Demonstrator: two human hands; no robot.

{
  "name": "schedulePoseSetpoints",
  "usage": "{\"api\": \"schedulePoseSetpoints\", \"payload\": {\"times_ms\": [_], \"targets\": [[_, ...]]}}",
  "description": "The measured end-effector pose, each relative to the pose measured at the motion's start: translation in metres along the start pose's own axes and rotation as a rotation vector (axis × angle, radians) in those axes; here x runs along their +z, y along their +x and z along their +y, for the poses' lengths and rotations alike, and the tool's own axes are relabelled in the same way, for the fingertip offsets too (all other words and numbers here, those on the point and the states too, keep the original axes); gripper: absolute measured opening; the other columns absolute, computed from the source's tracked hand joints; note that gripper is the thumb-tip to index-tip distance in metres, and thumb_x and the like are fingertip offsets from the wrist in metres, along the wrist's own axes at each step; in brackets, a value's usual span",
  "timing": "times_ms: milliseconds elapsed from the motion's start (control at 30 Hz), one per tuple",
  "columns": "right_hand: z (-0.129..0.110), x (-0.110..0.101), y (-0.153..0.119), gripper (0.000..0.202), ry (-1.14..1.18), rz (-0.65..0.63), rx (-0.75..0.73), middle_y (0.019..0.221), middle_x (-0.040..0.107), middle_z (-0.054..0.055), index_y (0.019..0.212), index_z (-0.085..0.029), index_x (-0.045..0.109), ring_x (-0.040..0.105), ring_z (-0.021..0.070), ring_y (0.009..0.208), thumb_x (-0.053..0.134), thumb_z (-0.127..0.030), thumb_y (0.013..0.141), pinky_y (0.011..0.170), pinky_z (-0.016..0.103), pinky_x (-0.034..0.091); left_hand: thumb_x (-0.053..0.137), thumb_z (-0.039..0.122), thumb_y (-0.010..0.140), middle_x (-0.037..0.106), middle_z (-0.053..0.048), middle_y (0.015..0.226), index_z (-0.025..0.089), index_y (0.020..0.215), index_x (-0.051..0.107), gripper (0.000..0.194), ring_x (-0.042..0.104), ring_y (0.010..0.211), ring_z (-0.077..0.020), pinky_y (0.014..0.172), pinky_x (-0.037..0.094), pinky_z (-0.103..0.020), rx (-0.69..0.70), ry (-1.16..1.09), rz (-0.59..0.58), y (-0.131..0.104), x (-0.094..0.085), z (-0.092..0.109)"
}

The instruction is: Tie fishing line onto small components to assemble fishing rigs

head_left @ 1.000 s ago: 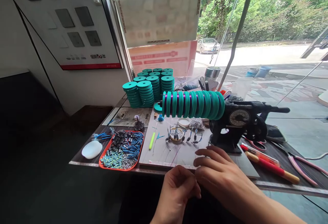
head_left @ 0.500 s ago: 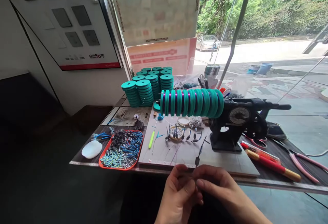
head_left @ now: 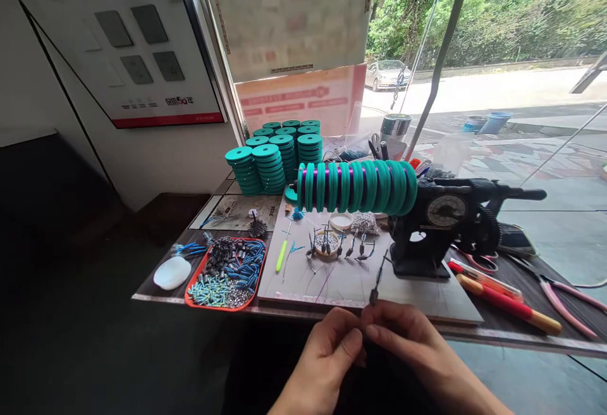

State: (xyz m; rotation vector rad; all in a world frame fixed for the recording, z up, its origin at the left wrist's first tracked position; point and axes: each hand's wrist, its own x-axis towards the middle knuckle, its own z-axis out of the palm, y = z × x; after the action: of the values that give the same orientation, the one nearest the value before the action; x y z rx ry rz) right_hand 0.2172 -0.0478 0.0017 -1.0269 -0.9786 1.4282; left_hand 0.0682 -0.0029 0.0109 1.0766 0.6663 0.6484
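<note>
My left hand (head_left: 332, 352) and my right hand (head_left: 408, 339) meet in front of the table edge, fingers pinched together. What they pinch is too small to make out. Just above my right fingertips stands a dark weight with a thin coiled stem (head_left: 374, 293), its lower end at the fingers. Beyond, on the pale board (head_left: 294, 288), several similar small rigs surround a round dish of beads (head_left: 326, 244). A green-handled tool (head_left: 281, 255) lies at the board's left.
Left of the board are an orange-rimmed tray (head_left: 188, 298) of small parts and a white lid (head_left: 171, 273). A black winding machine (head_left: 422, 257) holds teal spools (head_left: 355, 187). Stacked teal spools (head_left: 268, 168) stand behind; pink-handled pliers (head_left: 564, 307) lie right.
The dark weight and its stem have shifted slightly right. My left hand has turned a little, its thumb now closer to the right fingers. The whole view has shifted slightly.
</note>
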Motion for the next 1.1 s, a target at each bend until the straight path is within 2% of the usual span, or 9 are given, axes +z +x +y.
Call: {"api": "schedulePoseSetpoints", "payload": {"times_ms": [133,267,433,567,700,867,1100], "targets": [[0.004,0.001,0.0,0.022,0.082,-0.051,0.02,0.06,0.06,0.0,0.071,-0.016,0.062,0.053,0.0129,0.062,0.066,-0.036,0.078,0.062,0.025,0.037,0.068,0.052,0.07,0.048,0.001,0.058,0.015,0.061,0.059,0.039,0.042,0.06,-0.0123,0.06,0.032,-0.024,-0.009,0.017,-0.012,0.003,0.004,-0.003],[0.007,0.003,-0.002,0.022,0.221,-0.011,0.092,0.057,0.058,-0.001,0.07,-0.016,0.061,0.051,0.0115,0.059,0.069,-0.036,0.076,0.059,0.024,0.035,0.073,0.047,0.067,0.049,0.002,0.059,0.012,0.065,0.062,0.037,0.041,0.058,-0.0098,0.059,0.03,-0.022,-0.098,-0.214,-0.035,0.003,0.005,-0.012],[0.007,0.005,-0.003,0.024,0.295,0.032,0.149,0.057,0.056,-0.002,0.071,-0.015,0.062,0.05,0.0099,0.056,0.074,-0.036,0.07,0.057,0.023,0.033,0.079,0.04,0.064,0.049,0.001,0.057,0.011,0.061,0.063,0.033,0.042,0.057,-0.0084,0.058,0.031,-0.021,-0.091,-0.387,-0.049,0.002,0.008,-0.016],[0.009,0.005,-0.003,0.022,0.289,0.03,0.149,0.058,0.058,-0.002,0.072,-0.015,0.062,0.051,0.0096,0.057,0.073,-0.034,0.073,0.057,0.022,0.034,0.077,0.036,0.068,0.051,0.0,0.058,0.011,0.063,0.065,0.029,0.045,0.059,-0.009,0.059,0.032,-0.021,-0.077,-0.416,-0.039,0.002,0.008,-0.026],[0.013,0.003,-0.005,0.018,0.276,-0.01,0.137,0.06,0.061,-0.001,0.08,-0.015,0.065,0.053,0.0094,0.057,0.07,-0.032,0.076,0.056,0.022,0.033,0.077,0.035,0.067,0.053,-0.001,0.057,0.011,0.061,0.063,0.029,0.053,0.061,-0.0123,0.056,0.034,-0.021,-0.092,-0.545,-0.016,0.001,0.007,-0.037],[0.013,0.004,-0.004,0.019,0.292,-0.051,0.137,0.062,0.063,0.001,0.081,-0.014,0.066,0.055,0.0107,0.056,0.071,-0.031,0.074,0.055,0.023,0.037,0.08,0.029,0.065,0.056,-0.001,0.056,0.011,0.061,0.062,0.025,0.057,0.06,-0.0122,0.054,0.037,-0.019,-0.182,-0.662,0.014,0.0,0.007,-0.037],[0.004,0.012,0.001,0.024,0.189,0.012,0.085,0.054,0.06,-0.001,0.07,-0.014,0.063,0.053,0.0099,0.051,0.071,-0.036,0.074,0.052,0.022,0.038,0.082,0.032,0.06,0.052,0.001,0.051,0.012,0.056,0.061,0.029,0.048,0.052,-0.0085,0.051,0.035,-0.019,-0.108,-0.612,0.094,0.001,0.007,-0.041]]}}
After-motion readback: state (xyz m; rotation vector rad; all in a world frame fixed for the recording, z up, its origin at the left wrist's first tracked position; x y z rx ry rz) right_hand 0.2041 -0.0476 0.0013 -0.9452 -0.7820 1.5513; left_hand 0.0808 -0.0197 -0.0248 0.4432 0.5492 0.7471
